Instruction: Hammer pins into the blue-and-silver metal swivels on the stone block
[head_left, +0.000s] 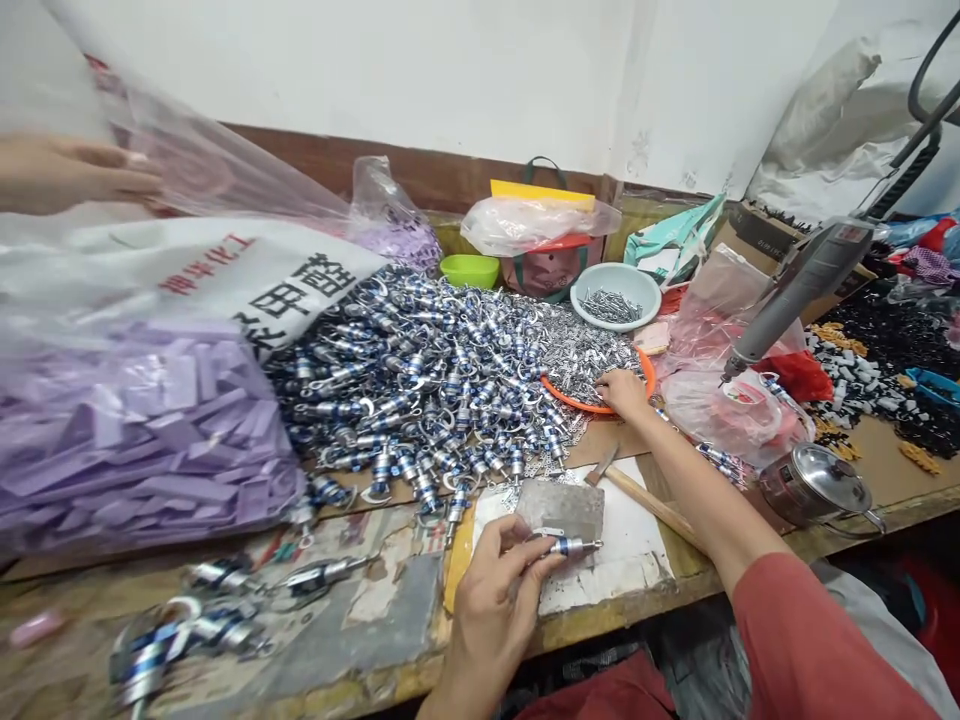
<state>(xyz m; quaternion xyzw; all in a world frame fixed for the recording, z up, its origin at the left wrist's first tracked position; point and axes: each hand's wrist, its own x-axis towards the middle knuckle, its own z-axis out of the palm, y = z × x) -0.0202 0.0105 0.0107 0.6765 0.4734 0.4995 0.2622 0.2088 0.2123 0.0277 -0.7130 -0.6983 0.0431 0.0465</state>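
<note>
My left hand (499, 590) pinches a small silver metal fitting with blue bands (574, 546) between thumb and fingers. The fitting lies level, its thin tip pointing right, just in front of a grey metal block (562, 505) on a white board (637, 550). Farther back, my right hand (624, 390) reaches into an orange-rimmed basin (585, 405) heaped with small silver metal pieces (577, 350). Its fingers are bent together at the pile, and whatever is between them is hidden. A hammer (649, 505) rests on the board below my right forearm.
Many blue-banded fittings (420, 370) are heaped left of the basin. Another person's hand (75, 175) holds a plastic bag of purple pieces (150, 430). An electric screwdriver (795, 290) hangs at right, above a lidded metal cup (817, 485). A pale blue bowl (616, 318) contains screws.
</note>
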